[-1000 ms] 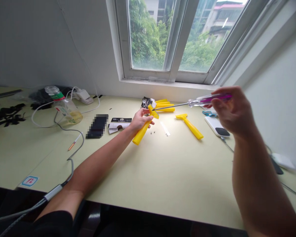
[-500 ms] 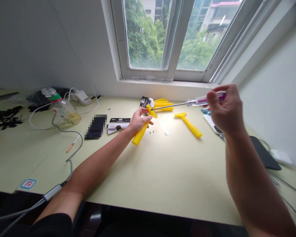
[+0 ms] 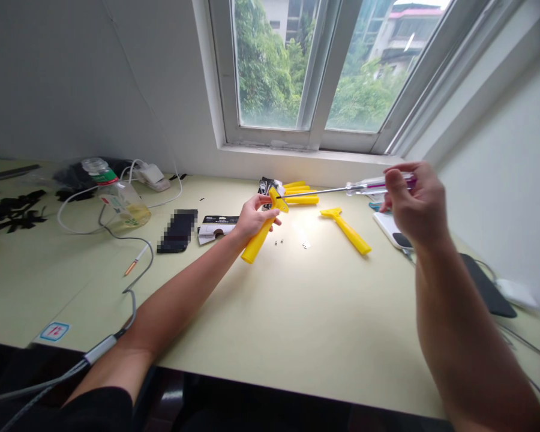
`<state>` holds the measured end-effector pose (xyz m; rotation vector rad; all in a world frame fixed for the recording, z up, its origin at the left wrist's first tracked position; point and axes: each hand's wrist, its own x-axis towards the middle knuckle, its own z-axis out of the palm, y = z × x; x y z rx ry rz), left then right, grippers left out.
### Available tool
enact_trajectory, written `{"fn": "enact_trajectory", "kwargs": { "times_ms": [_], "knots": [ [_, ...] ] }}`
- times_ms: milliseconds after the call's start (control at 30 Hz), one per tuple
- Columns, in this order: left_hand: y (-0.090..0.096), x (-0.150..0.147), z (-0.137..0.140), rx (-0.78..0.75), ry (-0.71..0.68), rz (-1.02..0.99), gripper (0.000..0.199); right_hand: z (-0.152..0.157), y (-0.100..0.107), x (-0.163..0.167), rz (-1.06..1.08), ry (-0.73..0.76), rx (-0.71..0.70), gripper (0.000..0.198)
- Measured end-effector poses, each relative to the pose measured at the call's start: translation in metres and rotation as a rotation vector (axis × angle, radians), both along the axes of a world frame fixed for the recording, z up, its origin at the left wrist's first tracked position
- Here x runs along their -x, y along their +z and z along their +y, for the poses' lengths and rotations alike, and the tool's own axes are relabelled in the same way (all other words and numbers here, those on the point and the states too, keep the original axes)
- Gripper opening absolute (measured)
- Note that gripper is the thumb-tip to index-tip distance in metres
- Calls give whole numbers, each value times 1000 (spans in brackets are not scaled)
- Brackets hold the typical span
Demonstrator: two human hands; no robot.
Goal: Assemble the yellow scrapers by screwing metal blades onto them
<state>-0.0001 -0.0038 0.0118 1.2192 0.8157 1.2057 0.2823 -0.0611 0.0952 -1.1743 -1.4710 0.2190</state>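
My left hand is closed round a yellow scraper near its head, with the handle slanting down toward me. In my right hand is a screwdriver with a clear and purple handle. Its long shaft reaches left, and the tip meets the scraper's head; whether it sits in a screw is too small to tell. On the table below lie a few small screws and a thin clear strip. A second yellow scraper rests to the right of them.
Several more yellow scrapers and black packaging lie by the window wall. Left are an opened box, a dark blurred phone, a cigarette, cables and a leaning bottle. A white device and black pad lie right.
The view has shifted slightly. Both hands keep their hold, and the screwdriver tip stays at the scraper's head. My right hand's fingers have turned a little on the handle.
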Motion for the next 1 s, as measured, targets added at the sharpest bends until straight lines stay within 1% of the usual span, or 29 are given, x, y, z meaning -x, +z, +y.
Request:
{"fn": "enact_trajectory", "kwargs": {
  "times_ms": [100, 133, 200, 233, 267, 300, 367, 400, 433, 467, 500, 533, 567, 600, 667, 700, 767, 867, 933, 967, 1000],
  "knots": [
    [2, 1, 0, -14, 25, 12, 38, -1, 1, 3, -5, 149, 21, 45],
    [2, 1, 0, -19, 29, 20, 38, -2, 1, 4, -19, 124, 16, 44],
    [3, 1, 0, -36, 36, 38, 37, -3, 2, 5, -55, -59, -6, 29],
    [3, 2, 0, -47, 43, 46, 36, -4, 2, 5, -59, -122, -8, 26],
    [3, 2, 0, -57, 53, 53, 36, -5, 3, 6, -46, -115, -7, 26],
    [4, 2, -1, -67, 62, 60, 36, -6, 4, 6, -21, -40, 0, 29],
    [4, 1, -2, -86, 75, 68, 35, -8, 7, 6, 1, 137, 16, 43],
    [4, 1, -2, -94, 74, 71, 35, -10, 8, 6, -17, 140, 6, 43],
    [4, 0, -3, -103, 70, 73, 35, -11, 9, 6, -38, 79, -14, 36],
    [4, 0, -3, -112, 63, 72, 36, -12, 10, 6, -56, -18, -35, 29],
    [4, -1, -4, -120, 59, 70, 36, -13, 11, 6, -63, -110, -51, 26],
    [4, -2, -4, -126, 59, 68, 37, -13, 11, 6, -54, -160, -59, 25],
    [4, -2, -4, -128, 63, 65, 37, -13, 11, 6, -32, -148, -50, 23],
    [4, -2, -4, -127, 70, 61, 37, -14, 12, 6, -6, -82, -25, 22],
    [4, -2, -3, -111, 85, 47, 36, -16, 13, 5, 2, 93, 26, 24],
    [4, -1, -2, -97, 89, 34, 36, -18, 15, 4, -12, 167, 26, 25],
    [5, 0, -1, -66, 85, 0, 36, -22, 18, 3, -74, 273, -26, 27],
    [7, 3, 1, -43, 66, -55, 39, -30, 23, 3, -199, 389, -103, 30],
    [8, 4, 0, -43, 57, -73, 41, -34, 25, 5, -250, 425, -98, 29],
    [8, 4, 0, -43, 57, -76, 42, -35, 25, 6, -247, 404, -93, 27],
    [8, 4, -1, -43, 57, -77, 43, -36, 25, 8, -232, 351, -86, 24]
  ]
}}
